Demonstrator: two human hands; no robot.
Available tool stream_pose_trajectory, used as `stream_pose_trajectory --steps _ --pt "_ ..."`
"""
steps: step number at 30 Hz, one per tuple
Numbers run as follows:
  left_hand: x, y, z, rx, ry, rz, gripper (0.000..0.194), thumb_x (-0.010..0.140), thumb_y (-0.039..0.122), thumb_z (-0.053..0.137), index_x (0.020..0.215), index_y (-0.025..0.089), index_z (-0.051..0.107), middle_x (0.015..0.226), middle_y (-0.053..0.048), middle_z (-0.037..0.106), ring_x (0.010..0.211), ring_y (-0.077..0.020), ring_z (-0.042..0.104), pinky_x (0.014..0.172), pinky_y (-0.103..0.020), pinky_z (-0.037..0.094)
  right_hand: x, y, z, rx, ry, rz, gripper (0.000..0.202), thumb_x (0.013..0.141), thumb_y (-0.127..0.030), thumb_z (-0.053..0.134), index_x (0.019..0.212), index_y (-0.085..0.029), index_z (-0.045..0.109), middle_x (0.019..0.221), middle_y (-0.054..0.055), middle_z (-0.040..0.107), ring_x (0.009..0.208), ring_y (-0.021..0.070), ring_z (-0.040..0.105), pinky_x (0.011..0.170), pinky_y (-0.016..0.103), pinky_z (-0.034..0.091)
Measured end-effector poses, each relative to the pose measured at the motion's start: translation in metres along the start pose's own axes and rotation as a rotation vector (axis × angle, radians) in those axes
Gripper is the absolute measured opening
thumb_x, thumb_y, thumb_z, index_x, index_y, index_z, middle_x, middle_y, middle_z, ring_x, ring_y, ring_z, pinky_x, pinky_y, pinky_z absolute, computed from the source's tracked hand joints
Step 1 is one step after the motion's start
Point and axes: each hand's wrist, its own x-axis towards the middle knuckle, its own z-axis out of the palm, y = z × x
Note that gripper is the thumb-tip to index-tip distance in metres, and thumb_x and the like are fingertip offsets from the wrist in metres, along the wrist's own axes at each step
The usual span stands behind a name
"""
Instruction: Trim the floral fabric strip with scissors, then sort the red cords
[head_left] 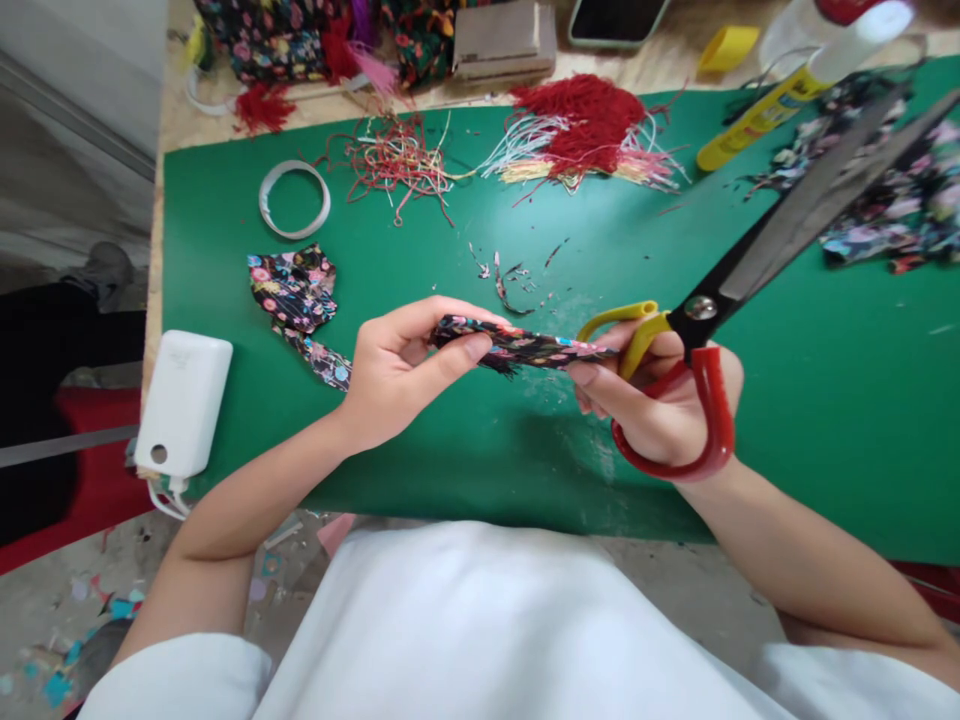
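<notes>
A folded strip of black floral fabric (pixel 536 347) is stretched level between my two hands, with dark frayed threads hanging under its left part. My left hand (pixel 409 370) pinches its left end between thumb and fingers. At the other end, my right hand (pixel 652 390) pinches the fabric and also carries large scissors (pixel 701 308) with red and yellow handles. The scissor blades stand apart and point up to the right, away from the fabric. Left of my left hand lies another floral fabric piece (pixel 294 288) with a narrow strip trailing from it.
On the green mat (pixel 420 460) lie a tape roll (pixel 294 200), tangled threads (pixel 397 160), red tassels (pixel 585 120), dark scraps (pixel 510 280) and a yellow glue tube (pixel 765 115). A white power bank (pixel 185 400) sits at the left edge. More floral fabric (pixel 892 190) lies right.
</notes>
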Motion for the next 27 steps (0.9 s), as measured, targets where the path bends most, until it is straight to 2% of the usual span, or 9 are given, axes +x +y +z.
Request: stream_pose_trajectory --steps 3,7,11,18,23,27 --pt "-0.001 0.001 0.0 0.012 0.007 -0.005 0.041 0.093 0.063 0.06 0.102 0.025 0.073 0.098 -0.003 0.075 0.082 -0.0163 0.071 0.065 -0.029 0.06 0.0 -0.004 0.001 -0.019 -0.045 0.026 0.037 0.07 -0.044 0.089 0.072 -0.026 0.057 0.055 -0.005 0.053 0.043 0.0122 0.049 0.04 0.029 0.039" --pt "-0.001 0.003 0.0 0.001 0.003 -0.02 0.039 0.095 0.062 0.058 0.104 0.026 0.07 0.1 -0.002 0.074 0.076 -0.013 0.069 0.059 -0.025 0.058 0.0 -0.009 0.004 -0.016 -0.066 0.049 0.026 0.068 -0.03 0.083 0.071 -0.025 0.058 0.053 -0.006 0.053 0.041 0.0115 0.048 0.04 0.027 0.038" --pt "-0.001 0.003 0.0 -0.02 -0.006 -0.013 0.033 0.097 0.057 0.058 0.101 0.026 0.068 0.1 -0.002 0.072 0.07 -0.0102 0.065 0.054 -0.022 0.054 0.0 -0.01 0.004 -0.015 -0.137 0.032 0.022 0.07 -0.029 0.08 0.071 -0.025 0.058 0.051 -0.007 0.052 0.04 0.0113 0.047 0.04 0.026 0.036" --pt "0.0 0.005 -0.001 -0.024 -0.079 -0.058 0.031 0.096 0.053 0.059 0.1 0.024 0.069 0.095 -0.001 0.071 0.056 -0.0063 0.056 0.045 -0.02 0.048 0.001 -0.011 0.001 -0.049 -0.248 0.055 0.032 0.076 -0.041 0.085 0.07 -0.025 0.058 0.053 -0.005 0.054 0.042 0.0125 0.048 0.04 0.028 0.035" --pt "0.002 0.001 0.003 -0.086 -0.049 -0.068 0.029 0.096 0.051 0.062 0.1 0.023 0.069 0.091 0.0 0.072 0.054 -0.0054 0.055 0.043 -0.018 0.045 0.0 -0.011 0.002 -0.063 -0.254 0.039 0.037 0.077 -0.049 0.086 0.069 -0.025 0.058 0.054 -0.004 0.056 0.045 0.0127 0.047 0.043 0.029 0.037" --pt "0.003 -0.007 0.006 -0.182 -0.018 -0.065 0.039 0.097 0.058 0.057 0.095 0.02 0.068 0.08 -0.001 0.069 0.054 -0.0067 0.057 0.041 -0.017 0.043 0.001 -0.011 -0.001 -0.078 -0.296 0.02 0.043 0.08 -0.057 0.081 0.069 -0.024 0.056 0.057 -0.004 0.054 0.047 0.0125 0.046 0.045 0.028 0.037"
